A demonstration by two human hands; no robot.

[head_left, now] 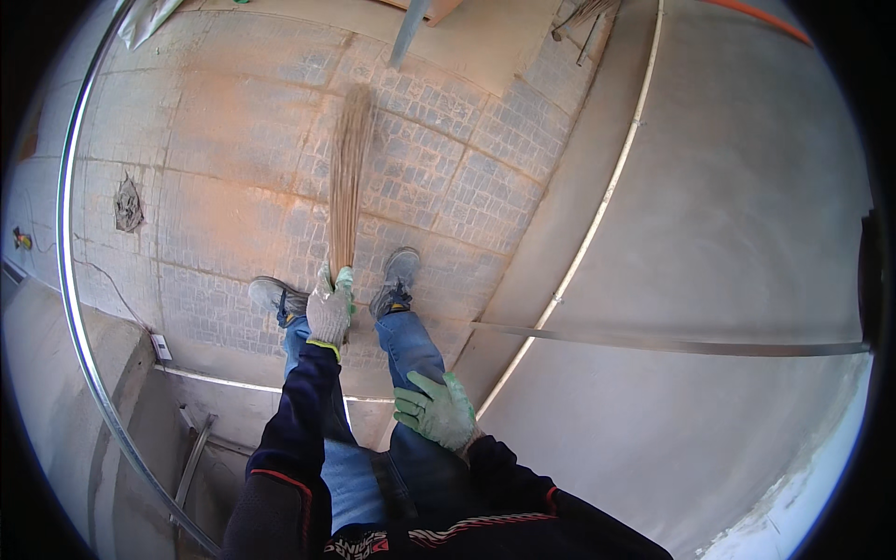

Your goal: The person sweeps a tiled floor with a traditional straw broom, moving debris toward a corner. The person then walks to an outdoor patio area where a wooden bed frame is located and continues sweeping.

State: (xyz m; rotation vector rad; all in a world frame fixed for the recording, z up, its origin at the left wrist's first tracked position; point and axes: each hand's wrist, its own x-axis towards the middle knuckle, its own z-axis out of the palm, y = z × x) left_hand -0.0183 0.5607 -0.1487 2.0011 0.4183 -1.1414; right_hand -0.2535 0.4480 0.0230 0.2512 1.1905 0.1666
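Observation:
My left hand [330,306], in a grey and green work glove, is closed around the bound end of a hand broom [348,187]. The broom's long brown bristles point away from me, and their blurred tips reach the dusty floor [229,215] ahead of my shoes. My right hand [435,409], in a pale green glove, rests on my right leg near the knee. Its fingers are spread, and nothing is in it.
A grey wall [709,187] rises on the right, with a pale pipe [611,187] along its base. A shiny metal rail [70,243] curves down the left side. A metal post [408,33] stands ahead. A crumpled grey lump [128,205] lies on the floor at left.

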